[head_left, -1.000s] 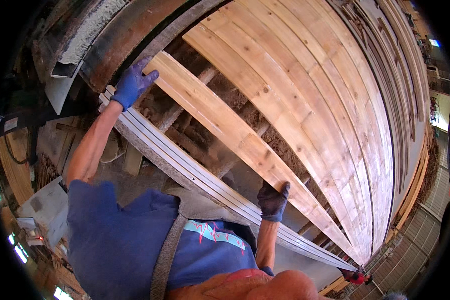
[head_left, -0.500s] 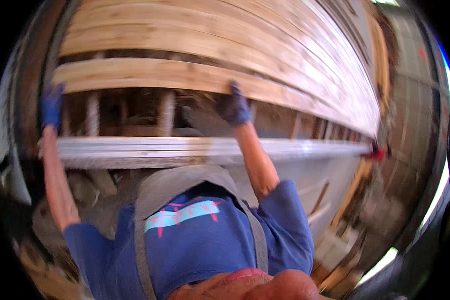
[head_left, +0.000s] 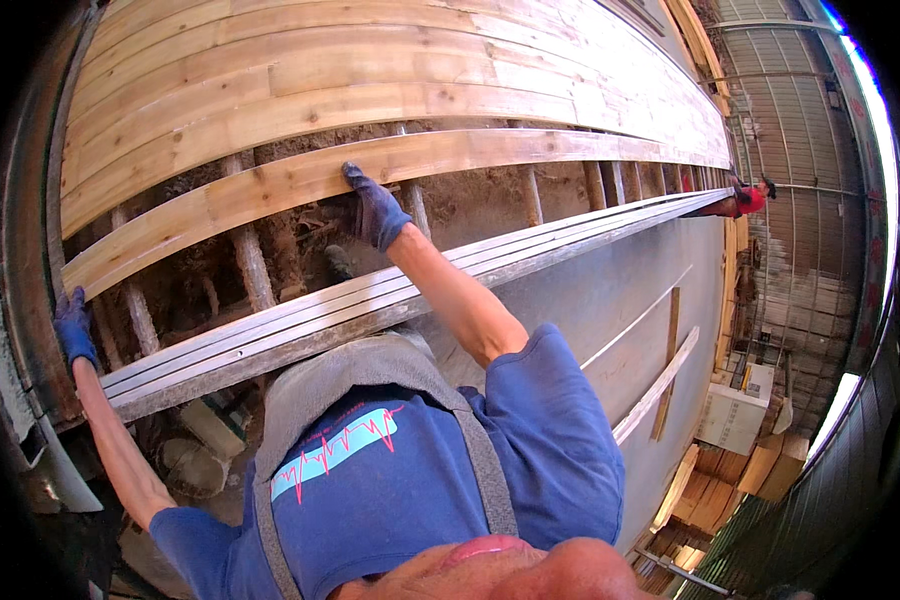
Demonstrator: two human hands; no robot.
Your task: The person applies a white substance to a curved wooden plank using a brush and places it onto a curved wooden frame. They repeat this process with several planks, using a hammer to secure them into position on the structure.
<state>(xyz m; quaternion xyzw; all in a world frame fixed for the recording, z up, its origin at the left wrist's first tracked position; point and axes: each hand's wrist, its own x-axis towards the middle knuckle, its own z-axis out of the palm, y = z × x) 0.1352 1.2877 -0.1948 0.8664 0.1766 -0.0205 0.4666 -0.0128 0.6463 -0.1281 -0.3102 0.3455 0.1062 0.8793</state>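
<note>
A long pale wooden plank (head_left: 300, 180) runs across rollers, bowed in a curve and separated by a gap from the joined boards beyond it. My left hand (head_left: 74, 328), in a blue glove, is at the plank's left end, its fingers stretched up against the corner. My right hand (head_left: 378, 208), in a dark blue glove, grips the plank's near edge with fingertips over its top face; part of its grip is hidden. Between me and the plank lies a grooved metal rail (head_left: 370, 292), which my right forearm crosses.
Joined boards (head_left: 370, 60) form a wide panel on the far side. Metal rollers (head_left: 253, 265) show in the gap above a debris-strewn pit. A person in red (head_left: 748, 198) stands at the rail's far end. A white box (head_left: 735, 412) and stacked timber (head_left: 715, 485) are at right.
The view has turned and sharpened. My right hand now sits farther left in the picture, still at the plank's near edge; my left hand stays at its left end.
</note>
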